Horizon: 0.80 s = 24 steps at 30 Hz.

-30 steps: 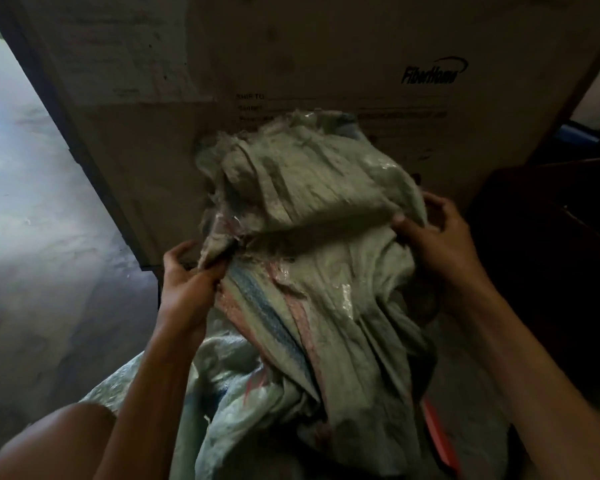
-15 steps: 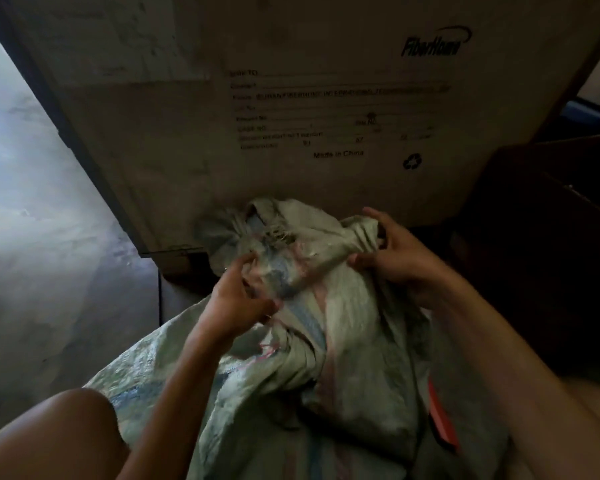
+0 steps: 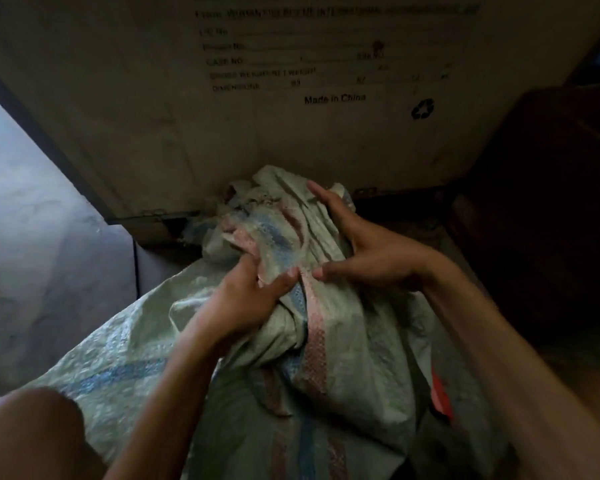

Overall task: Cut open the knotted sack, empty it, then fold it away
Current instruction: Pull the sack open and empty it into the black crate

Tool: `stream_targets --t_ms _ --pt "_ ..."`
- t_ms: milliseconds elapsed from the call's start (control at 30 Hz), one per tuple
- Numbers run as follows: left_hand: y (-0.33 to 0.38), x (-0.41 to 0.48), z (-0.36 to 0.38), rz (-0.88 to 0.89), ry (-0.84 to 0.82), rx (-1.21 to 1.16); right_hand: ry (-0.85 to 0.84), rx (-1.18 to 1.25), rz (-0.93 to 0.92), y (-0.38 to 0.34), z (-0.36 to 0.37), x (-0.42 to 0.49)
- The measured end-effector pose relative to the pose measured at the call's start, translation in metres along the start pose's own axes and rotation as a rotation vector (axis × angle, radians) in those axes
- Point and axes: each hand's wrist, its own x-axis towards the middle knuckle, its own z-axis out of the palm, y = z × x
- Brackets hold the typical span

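Note:
A pale green woven sack (image 3: 343, 341) with blue and red stripes lies crumpled on the floor in front of me, its bunched top end against a cardboard box. My left hand (image 3: 246, 299) presses on the bunched cloth from the left, fingers gripping a fold. My right hand (image 3: 364, 251) lies spread over the top of the bundle, thumb near my left fingertips. Both hands hold the gathered sack cloth between them. No knife or contents show.
A large cardboard box (image 3: 291, 116) printed "Made in China" stands right behind the sack. Grey concrete floor (image 3: 39, 254) lies to the left. Dark furniture (image 3: 551, 202) fills the right. My bare knee (image 3: 32, 434) is at the lower left. A red object (image 3: 440, 396) peeks from under the sack.
The sack, held up high a second ago, has come down onto the floor. Both hands moved lower and closer together on the bunched cloth.

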Motion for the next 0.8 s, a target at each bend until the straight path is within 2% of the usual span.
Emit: stream_targets --t_ms 67,133,233,333,367,433,533,600,667,800 --pt "-0.013 0.013 0.004 0.03 0.082 -0.008 0.061 -0.124 0.022 0.011 0.005 0.014" --pt "-0.023 0.023 0.004 0.024 0.154 -0.046 0.223 -0.239 0.123 0.023 0.012 0.023" --pt "-0.03 0.033 0.001 -0.046 0.258 -0.092 0.479 -0.36 0.419 0.035 0.025 0.026" --pt "-0.021 0.032 0.003 -0.284 0.148 -0.289 0.447 -0.431 0.642 0.03 0.044 0.03" --pt "-0.019 0.031 0.004 -0.374 0.112 -0.33 0.434 -0.395 0.657 0.025 0.052 0.032" --pt "-0.014 0.023 0.009 -0.442 0.092 -0.278 0.433 -0.273 0.633 0.005 0.064 0.033" --pt "0.002 -0.003 0.007 -0.361 0.193 -0.14 0.439 0.01 0.639 -0.027 0.073 0.029" --pt "0.009 -0.025 -0.006 -0.347 0.19 -0.224 0.499 0.193 0.647 -0.05 0.07 0.02" --pt "0.014 -0.055 -0.025 -0.357 0.138 -0.277 0.494 0.234 0.614 -0.079 0.064 0.004" --pt "0.06 -0.136 -0.066 -0.324 0.094 -0.222 0.443 0.231 0.577 -0.156 0.059 -0.054"
